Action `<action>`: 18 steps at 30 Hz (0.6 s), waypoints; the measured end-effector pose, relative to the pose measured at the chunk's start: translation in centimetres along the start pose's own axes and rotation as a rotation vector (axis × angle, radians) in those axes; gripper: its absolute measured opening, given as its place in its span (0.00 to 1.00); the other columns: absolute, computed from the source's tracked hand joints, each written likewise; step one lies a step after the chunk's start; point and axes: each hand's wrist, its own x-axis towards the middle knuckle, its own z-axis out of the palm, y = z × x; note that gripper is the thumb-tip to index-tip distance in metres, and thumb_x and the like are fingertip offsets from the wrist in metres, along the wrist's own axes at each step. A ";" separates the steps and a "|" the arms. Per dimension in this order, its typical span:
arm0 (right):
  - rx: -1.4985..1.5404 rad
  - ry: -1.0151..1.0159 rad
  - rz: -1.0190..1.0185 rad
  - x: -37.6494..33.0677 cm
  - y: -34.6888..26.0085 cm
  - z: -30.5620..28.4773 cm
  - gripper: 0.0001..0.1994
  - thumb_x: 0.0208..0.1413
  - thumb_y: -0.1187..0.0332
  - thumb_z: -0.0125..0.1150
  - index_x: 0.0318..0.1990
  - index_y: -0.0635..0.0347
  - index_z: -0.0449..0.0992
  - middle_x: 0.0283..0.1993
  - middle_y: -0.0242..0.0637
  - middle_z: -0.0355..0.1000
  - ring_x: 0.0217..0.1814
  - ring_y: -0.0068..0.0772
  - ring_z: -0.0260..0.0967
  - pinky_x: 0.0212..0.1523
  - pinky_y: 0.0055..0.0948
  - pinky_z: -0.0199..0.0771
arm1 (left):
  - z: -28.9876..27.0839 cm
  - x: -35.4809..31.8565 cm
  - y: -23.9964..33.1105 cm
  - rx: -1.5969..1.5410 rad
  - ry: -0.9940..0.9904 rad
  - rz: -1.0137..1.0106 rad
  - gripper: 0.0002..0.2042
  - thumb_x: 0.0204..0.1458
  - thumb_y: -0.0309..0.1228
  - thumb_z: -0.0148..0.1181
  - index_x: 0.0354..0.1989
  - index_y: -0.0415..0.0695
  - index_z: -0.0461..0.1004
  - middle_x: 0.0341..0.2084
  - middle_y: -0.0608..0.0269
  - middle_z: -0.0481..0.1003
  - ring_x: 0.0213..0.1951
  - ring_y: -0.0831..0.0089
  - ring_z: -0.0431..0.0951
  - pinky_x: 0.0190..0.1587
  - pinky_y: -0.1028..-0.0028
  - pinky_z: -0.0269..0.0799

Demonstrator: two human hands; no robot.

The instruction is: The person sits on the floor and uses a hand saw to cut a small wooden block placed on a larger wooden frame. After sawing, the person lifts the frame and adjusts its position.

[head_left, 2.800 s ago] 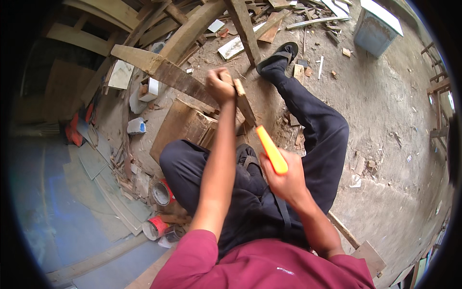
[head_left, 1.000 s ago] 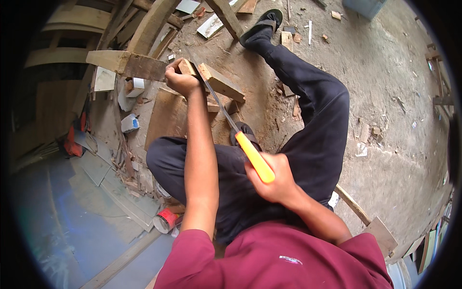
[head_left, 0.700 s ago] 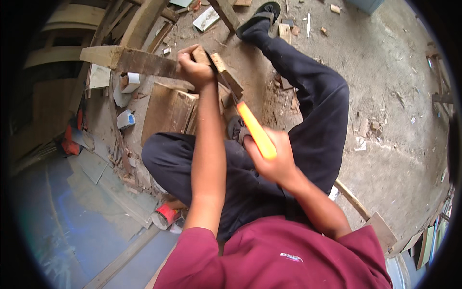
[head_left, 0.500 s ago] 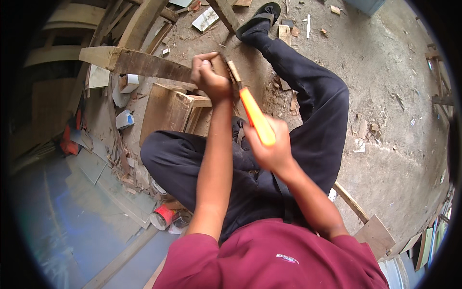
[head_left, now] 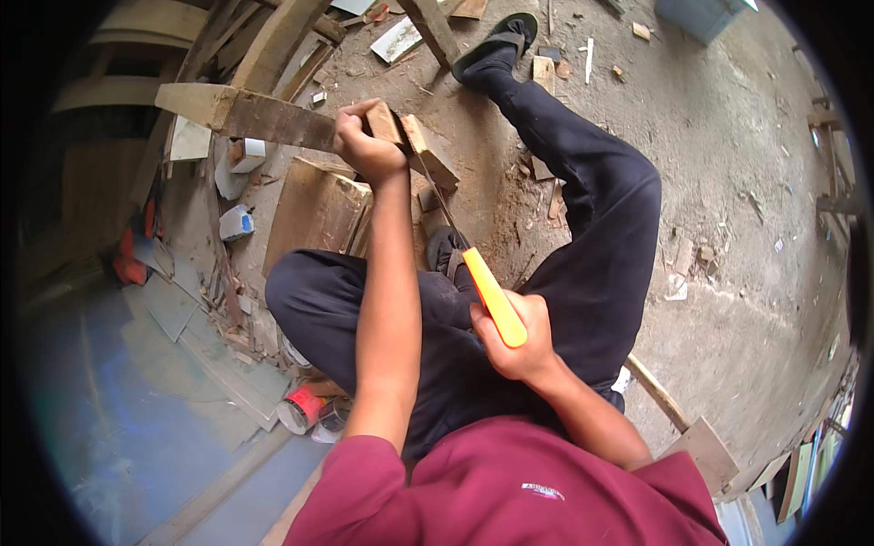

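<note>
Rough wood plank (head_left: 264,118), glossy plastic saw handle (head_left: 493,298)

The left arm goes straight up through the middle of the frame, bare from the sleeve to the wrist. The left hand (head_left: 366,146) is at the upper centre, with the fingers curled tight in a closed grip. The right forearm comes from the lower right, bent at the elbow. The right hand (head_left: 514,341) is closed in a fist near the centre.
</note>
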 end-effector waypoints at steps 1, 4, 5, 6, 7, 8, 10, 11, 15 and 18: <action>-0.081 0.020 -0.118 1.1 0.5 -0.1 0.08 0.53 0.78 0.57 0.22 0.64 0.70 0.16 0.33 0.65 0.15 0.25 0.62 0.19 0.28 0.59 | -0.2 -0.2 -0.5 -0.085 -0.024 -0.029 0.20 0.54 0.36 0.36 0.26 0.35 0.75 0.24 0.55 0.75 0.29 0.66 0.72 0.38 0.67 0.68; -0.092 0.062 -0.038 7.1 0.9 0.3 0.08 0.53 0.76 0.58 0.23 0.64 0.70 0.16 0.35 0.66 0.15 0.27 0.58 0.20 0.28 0.58 | 1.3 -4.0 1.9 0.200 -0.129 0.183 0.18 0.51 0.33 0.38 0.27 0.35 0.75 0.25 0.55 0.73 0.32 0.66 0.71 0.40 0.66 0.65; -0.024 0.074 0.048 8.3 0.0 0.6 0.08 0.53 0.76 0.59 0.24 0.65 0.69 0.17 0.37 0.64 0.15 0.28 0.57 0.20 0.29 0.58 | 1.3 -4.4 2.1 0.165 -0.150 0.191 0.17 0.51 0.33 0.39 0.27 0.35 0.75 0.25 0.55 0.73 0.32 0.66 0.71 0.40 0.66 0.65; -0.093 0.066 -0.054 7.5 -0.1 0.7 0.07 0.53 0.76 0.59 0.24 0.66 0.70 0.17 0.37 0.63 0.15 0.27 0.58 0.20 0.29 0.58 | 1.8 -3.8 2.2 0.142 -0.116 0.137 0.17 0.51 0.33 0.39 0.27 0.34 0.75 0.24 0.55 0.73 0.30 0.65 0.71 0.38 0.66 0.64; -0.162 0.059 -0.156 6.0 0.0 0.5 0.07 0.52 0.76 0.59 0.25 0.66 0.71 0.16 0.37 0.63 0.16 0.26 0.59 0.20 0.30 0.59 | 1.5 -3.5 2.2 0.153 -0.086 0.085 0.17 0.51 0.33 0.39 0.26 0.34 0.74 0.24 0.55 0.72 0.29 0.65 0.70 0.38 0.67 0.65; -0.158 0.027 -0.170 3.8 0.2 0.1 0.04 0.51 0.77 0.58 0.26 0.66 0.72 0.16 0.34 0.62 0.17 0.23 0.62 0.22 0.31 0.61 | 1.3 -1.9 1.2 -0.007 -0.058 -0.031 0.17 0.52 0.33 0.39 0.26 0.34 0.74 0.23 0.55 0.72 0.29 0.65 0.71 0.38 0.68 0.66; -0.049 0.065 -0.086 1.7 -0.1 -0.2 0.03 0.50 0.78 0.56 0.26 0.67 0.72 0.15 0.32 0.61 0.17 0.23 0.62 0.21 0.31 0.62 | 1.4 -0.8 0.5 -0.163 -0.067 -0.122 0.17 0.52 0.33 0.38 0.26 0.34 0.73 0.23 0.55 0.72 0.31 0.65 0.72 0.41 0.69 0.67; -0.053 0.077 -0.084 1.2 -0.3 -0.1 0.04 0.51 0.78 0.55 0.25 0.67 0.72 0.15 0.31 0.61 0.17 0.22 0.61 0.21 0.30 0.61 | 1.3 -1.6 1.1 -0.100 -0.075 -0.053 0.17 0.52 0.33 0.38 0.26 0.34 0.73 0.23 0.55 0.72 0.31 0.65 0.72 0.42 0.69 0.67; -0.054 0.038 0.079 7.9 -0.1 0.2 0.06 0.53 0.75 0.59 0.27 0.67 0.72 0.17 0.39 0.64 0.16 0.26 0.60 0.20 0.30 0.62 | 1.1 -4.7 2.6 0.107 -0.139 0.107 0.18 0.51 0.33 0.38 0.26 0.33 0.73 0.24 0.54 0.72 0.33 0.64 0.72 0.43 0.68 0.66; -0.114 -0.032 -0.120 2.6 0.0 -0.6 0.04 0.51 0.77 0.59 0.27 0.68 0.73 0.15 0.41 0.64 0.15 0.32 0.63 0.21 0.33 0.64 | 1.0 -1.7 0.7 0.068 -0.090 0.073 0.17 0.51 0.33 0.38 0.27 0.34 0.73 0.24 0.53 0.73 0.31 0.64 0.72 0.40 0.67 0.67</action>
